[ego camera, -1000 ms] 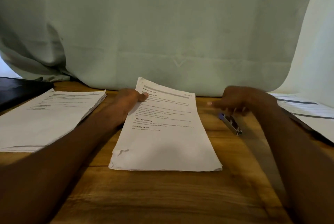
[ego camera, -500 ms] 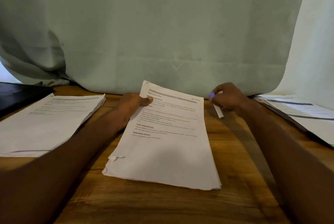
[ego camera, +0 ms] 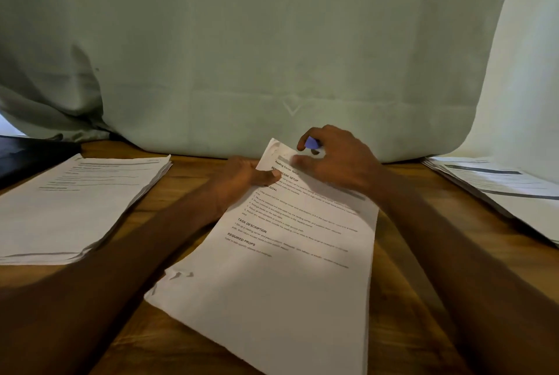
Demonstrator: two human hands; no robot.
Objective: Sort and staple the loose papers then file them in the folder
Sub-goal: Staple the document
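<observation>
Three lots of paper lie on the wooden table (ego camera: pixel 399 299). The middle stack (ego camera: pixel 281 278) sits turned at an angle between the person's forearms, its near left corner ragged and its far left corner lifted off the wood. Printed headings run across its top sheet.

The left hand (ego camera: pixel 239 178) reaches in from the near left, forearm laid along the table, and grips the stack's left edge near the far corner: the thumb presses flat on the top sheet beside the headings, while the other fingers are hidden under the paper. The right hand (ego camera: pixel 335 160) comes in from the near right, its forearm crossing over the stack's right edge, and hovers at the lifted far corner with the wrist bent inward. Its fingers are curled around a stapler (ego camera: pixel 311 143), of which only a purple end shows between thumb and forefinger, just beside the paper's corner; one finger stretches down and touches the top sheet. Whether the stapler's mouth is around the corner cannot be told.

A second pile (ego camera: pixel 75 202) lies flat on the left, well apart from the middle stack, with a dark flat thing (ego camera: pixel 27 153) at the far left edge behind it. A third pile (ego camera: pixel 499 187), fanned slightly, lies at the far right. A pale green cloth (ego camera: pixel 272 42) hangs behind the table.
</observation>
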